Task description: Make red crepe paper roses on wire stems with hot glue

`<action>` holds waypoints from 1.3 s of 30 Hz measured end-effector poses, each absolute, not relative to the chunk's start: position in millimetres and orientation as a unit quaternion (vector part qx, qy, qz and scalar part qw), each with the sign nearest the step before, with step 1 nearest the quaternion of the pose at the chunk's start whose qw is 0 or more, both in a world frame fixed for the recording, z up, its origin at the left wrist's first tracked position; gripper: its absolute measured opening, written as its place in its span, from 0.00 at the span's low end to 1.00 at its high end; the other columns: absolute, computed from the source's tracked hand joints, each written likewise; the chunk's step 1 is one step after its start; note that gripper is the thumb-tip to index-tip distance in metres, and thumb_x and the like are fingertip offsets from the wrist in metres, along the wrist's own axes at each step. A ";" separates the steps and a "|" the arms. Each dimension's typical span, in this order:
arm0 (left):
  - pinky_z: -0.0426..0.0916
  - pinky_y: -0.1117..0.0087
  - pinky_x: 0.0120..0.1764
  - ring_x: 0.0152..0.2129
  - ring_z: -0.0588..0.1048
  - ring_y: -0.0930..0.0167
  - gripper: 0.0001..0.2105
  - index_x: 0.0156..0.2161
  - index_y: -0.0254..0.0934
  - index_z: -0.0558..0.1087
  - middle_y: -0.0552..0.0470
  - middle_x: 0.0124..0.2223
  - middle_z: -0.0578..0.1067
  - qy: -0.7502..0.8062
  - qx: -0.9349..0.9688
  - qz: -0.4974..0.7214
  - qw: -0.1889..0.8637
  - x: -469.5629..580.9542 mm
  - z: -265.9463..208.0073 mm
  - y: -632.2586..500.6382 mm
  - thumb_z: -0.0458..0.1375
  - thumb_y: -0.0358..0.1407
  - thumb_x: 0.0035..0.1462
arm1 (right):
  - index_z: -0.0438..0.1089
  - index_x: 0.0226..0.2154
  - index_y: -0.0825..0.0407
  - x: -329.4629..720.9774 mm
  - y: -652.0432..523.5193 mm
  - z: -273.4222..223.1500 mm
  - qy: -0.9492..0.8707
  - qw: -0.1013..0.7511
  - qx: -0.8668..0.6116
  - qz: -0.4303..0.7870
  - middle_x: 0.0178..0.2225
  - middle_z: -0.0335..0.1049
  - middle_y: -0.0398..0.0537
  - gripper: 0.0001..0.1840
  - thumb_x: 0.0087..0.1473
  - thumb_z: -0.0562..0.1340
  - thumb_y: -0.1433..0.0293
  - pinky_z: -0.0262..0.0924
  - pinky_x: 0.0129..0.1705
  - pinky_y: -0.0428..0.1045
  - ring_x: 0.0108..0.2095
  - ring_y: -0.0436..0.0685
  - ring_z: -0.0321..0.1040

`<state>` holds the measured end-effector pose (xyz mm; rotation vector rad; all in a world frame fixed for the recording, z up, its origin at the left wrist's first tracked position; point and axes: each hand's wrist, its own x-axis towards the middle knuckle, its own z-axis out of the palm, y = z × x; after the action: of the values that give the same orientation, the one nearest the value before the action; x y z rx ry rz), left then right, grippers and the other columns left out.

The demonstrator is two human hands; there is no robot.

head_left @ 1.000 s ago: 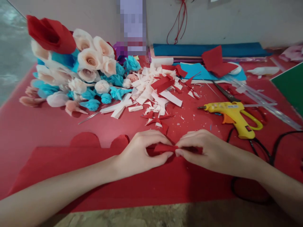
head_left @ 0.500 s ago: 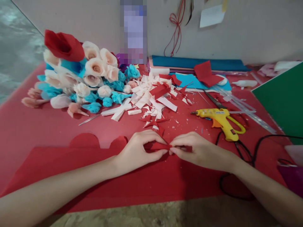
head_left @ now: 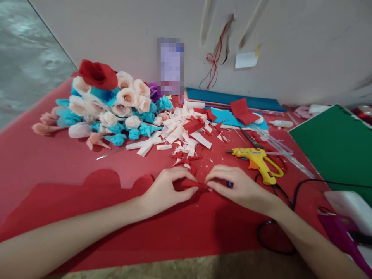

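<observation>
Both hands meet over the front of the table, pinching a small rolled or folded piece of red crepe paper [head_left: 202, 186] between them. My left hand [head_left: 170, 189] has thumb and fingers closed on the paper's left part. My right hand [head_left: 236, 188] pinches its right end. Something small and dark blue [head_left: 229, 184] shows by the right fingers; I cannot tell what it is. Beneath my forearms lies a large red paper sheet [head_left: 87, 221]. Rounded red paper pieces [head_left: 103, 179] stick out along its far edge.
Paper flowers [head_left: 128, 97] in white, blue, pink and red pile up at the left. White and red scraps [head_left: 177, 126] lie mid-table. A yellow glue gun [head_left: 258, 159], scissors [head_left: 251, 138], a black cable [head_left: 299, 188] and a green board [head_left: 337, 145] are at the right.
The camera view has tilted up and turned slightly right. My fingers have shifted a little along the red paper, and the dark blue spot by my right hand now shows.
</observation>
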<state>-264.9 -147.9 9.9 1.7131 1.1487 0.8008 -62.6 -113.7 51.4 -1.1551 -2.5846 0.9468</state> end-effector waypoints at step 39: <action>0.66 0.75 0.38 0.32 0.73 0.74 0.03 0.32 0.35 0.71 0.53 0.33 0.75 0.475 0.650 0.351 0.478 -268.3 6.3 -145.9 0.56 0.32 0.51 | 0.64 0.36 0.49 9.2 -142.3 43.7 -0.500 0.385 -0.617 0.470 0.28 0.63 0.41 0.16 0.42 0.64 0.66 0.60 0.26 0.42 0.25 0.48 0.62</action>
<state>-268.3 -145.9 6.3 1.5867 1.1593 0.8574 9.2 -142.3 43.7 -1.5718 -1.2730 1.1970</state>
